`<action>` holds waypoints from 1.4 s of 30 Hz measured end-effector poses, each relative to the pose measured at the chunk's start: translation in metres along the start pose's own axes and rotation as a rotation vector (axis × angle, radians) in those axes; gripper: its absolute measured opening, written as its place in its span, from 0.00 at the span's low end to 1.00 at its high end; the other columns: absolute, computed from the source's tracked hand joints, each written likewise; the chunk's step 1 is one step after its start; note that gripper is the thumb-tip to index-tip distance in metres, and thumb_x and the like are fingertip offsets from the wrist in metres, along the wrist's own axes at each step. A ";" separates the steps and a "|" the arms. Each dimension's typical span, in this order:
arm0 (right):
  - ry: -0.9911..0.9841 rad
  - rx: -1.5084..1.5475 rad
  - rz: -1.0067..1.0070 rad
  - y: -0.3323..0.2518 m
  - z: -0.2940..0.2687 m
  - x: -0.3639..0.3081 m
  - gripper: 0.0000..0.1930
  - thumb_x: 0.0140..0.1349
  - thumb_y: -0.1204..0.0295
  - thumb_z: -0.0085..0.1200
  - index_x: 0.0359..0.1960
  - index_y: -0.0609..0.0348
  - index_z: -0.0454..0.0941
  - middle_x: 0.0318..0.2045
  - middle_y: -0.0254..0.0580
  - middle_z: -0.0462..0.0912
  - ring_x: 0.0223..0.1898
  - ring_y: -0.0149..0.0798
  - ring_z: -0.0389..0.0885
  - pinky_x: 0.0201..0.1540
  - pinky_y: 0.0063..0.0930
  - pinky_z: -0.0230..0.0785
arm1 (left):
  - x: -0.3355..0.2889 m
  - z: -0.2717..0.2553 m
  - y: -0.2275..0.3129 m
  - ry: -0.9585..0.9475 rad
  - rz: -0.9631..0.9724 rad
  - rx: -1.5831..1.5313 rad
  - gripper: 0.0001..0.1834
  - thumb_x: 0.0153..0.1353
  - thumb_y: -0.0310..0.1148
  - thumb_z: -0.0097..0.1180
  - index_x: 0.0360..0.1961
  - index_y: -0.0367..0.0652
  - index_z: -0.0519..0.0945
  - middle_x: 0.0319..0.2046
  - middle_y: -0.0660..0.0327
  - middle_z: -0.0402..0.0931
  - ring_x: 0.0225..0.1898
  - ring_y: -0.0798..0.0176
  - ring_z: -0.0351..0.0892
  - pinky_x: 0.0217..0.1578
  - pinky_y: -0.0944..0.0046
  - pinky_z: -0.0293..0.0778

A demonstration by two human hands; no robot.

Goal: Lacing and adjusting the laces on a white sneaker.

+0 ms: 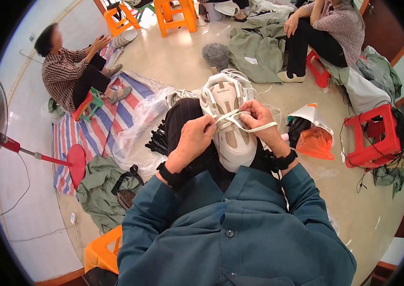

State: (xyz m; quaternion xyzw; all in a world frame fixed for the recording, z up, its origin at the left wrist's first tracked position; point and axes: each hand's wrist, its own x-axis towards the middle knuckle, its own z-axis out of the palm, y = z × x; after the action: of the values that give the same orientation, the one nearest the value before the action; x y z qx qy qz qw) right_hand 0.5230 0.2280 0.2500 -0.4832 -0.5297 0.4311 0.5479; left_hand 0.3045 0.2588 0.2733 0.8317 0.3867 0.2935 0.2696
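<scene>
A cream and beige sneaker (236,153) rests on my lap with its toe toward me. Flat pale laces (261,127) cross its tongue, and one loose end sticks out to the right past my right hand. My left hand (196,137) is closed at the left side of the lacing, thumb and forefinger pinching the lace. On the other side, my right hand (260,119) pinches the lace between thumb and fingers over the shoe's opening. Both wrists wear black bands. More pale laces or shoe parts (180,97) show behind my left knee.
Several black strips (158,138) lie beside my left leg. To the right are a white and orange bag (315,138) and a red stool (376,136) tangled in cables. A fan (33,153) stands left, near green cloth (104,188). Two people sit farther off, left and right.
</scene>
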 end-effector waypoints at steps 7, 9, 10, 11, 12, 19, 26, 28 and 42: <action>0.010 -0.170 -0.043 0.002 0.001 -0.001 0.07 0.57 0.80 0.51 0.38 0.63 0.72 0.26 0.29 0.74 0.26 0.20 0.69 0.29 0.14 0.64 | -0.003 -0.017 -0.004 -0.028 -0.008 -0.103 0.05 0.59 0.25 0.50 0.34 0.36 0.77 0.18 0.60 0.75 0.20 0.68 0.75 0.23 0.68 0.70; 0.024 -0.182 -0.036 0.002 0.001 -0.001 0.07 0.57 0.80 0.51 0.38 0.63 0.72 0.26 0.28 0.73 0.26 0.20 0.69 0.29 0.14 0.63 | -0.006 -0.025 -0.006 -0.047 0.007 -0.067 0.06 0.59 0.25 0.49 0.35 0.36 0.77 0.17 0.61 0.75 0.19 0.70 0.74 0.22 0.69 0.70; 0.016 -0.194 -0.024 0.002 0.001 -0.001 0.07 0.57 0.80 0.51 0.38 0.62 0.72 0.26 0.29 0.73 0.26 0.20 0.69 0.29 0.14 0.63 | -0.009 -0.031 -0.007 -0.057 -0.024 -0.084 0.06 0.60 0.25 0.48 0.34 0.36 0.77 0.16 0.62 0.74 0.18 0.72 0.73 0.21 0.70 0.70; 0.007 -0.207 -0.011 0.003 0.001 0.000 0.07 0.57 0.80 0.51 0.38 0.62 0.72 0.26 0.29 0.74 0.26 0.20 0.69 0.29 0.14 0.63 | -0.013 -0.036 -0.010 -0.066 -0.055 -0.101 0.06 0.61 0.25 0.48 0.34 0.37 0.77 0.15 0.63 0.74 0.17 0.73 0.72 0.20 0.71 0.69; 0.005 -0.206 -0.012 0.003 0.002 0.000 0.07 0.57 0.80 0.51 0.38 0.62 0.72 0.26 0.29 0.74 0.26 0.20 0.69 0.29 0.14 0.63 | -0.018 -0.043 -0.016 -0.046 -0.075 -0.069 0.06 0.61 0.24 0.48 0.33 0.38 0.78 0.15 0.65 0.73 0.17 0.75 0.71 0.19 0.73 0.68; 0.007 -0.183 -0.028 0.003 0.000 0.001 0.07 0.55 0.78 0.52 0.36 0.63 0.72 0.26 0.32 0.76 0.27 0.22 0.71 0.30 0.18 0.66 | -0.071 -0.081 -0.065 0.052 -0.233 -0.035 0.06 0.61 0.24 0.48 0.31 0.36 0.77 0.15 0.65 0.71 0.16 0.74 0.70 0.18 0.72 0.67; -0.039 -0.028 0.032 -0.013 -0.001 -0.001 0.07 0.54 0.79 0.52 0.35 0.64 0.73 0.28 0.34 0.77 0.28 0.23 0.73 0.31 0.18 0.69 | -0.146 -0.098 -0.120 0.216 -0.497 -0.137 0.05 0.61 0.25 0.48 0.30 0.36 0.75 0.16 0.64 0.71 0.16 0.73 0.70 0.18 0.71 0.67; -0.043 0.011 0.025 -0.013 -0.003 0.001 0.07 0.54 0.79 0.53 0.35 0.64 0.73 0.29 0.34 0.77 0.28 0.23 0.74 0.32 0.17 0.69 | -0.170 -0.103 -0.137 0.242 -0.599 -0.153 0.06 0.62 0.26 0.47 0.30 0.37 0.75 0.17 0.64 0.72 0.17 0.72 0.71 0.18 0.71 0.68; -0.093 0.087 0.017 0.004 -0.003 -0.006 0.10 0.59 0.76 0.56 0.42 0.62 0.72 0.33 0.31 0.75 0.34 0.22 0.74 0.39 0.14 0.69 | -0.208 -0.085 -0.092 0.085 -0.609 -0.652 0.08 0.61 0.27 0.49 0.36 0.33 0.76 0.25 0.60 0.78 0.27 0.68 0.77 0.32 0.70 0.73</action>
State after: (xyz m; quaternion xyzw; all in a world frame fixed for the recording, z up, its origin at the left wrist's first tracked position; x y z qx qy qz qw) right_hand 0.5261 0.2221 0.2448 -0.4426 -0.5314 0.4803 0.5394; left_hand 0.0914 0.1621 0.2110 0.5386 0.5118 0.3413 0.5757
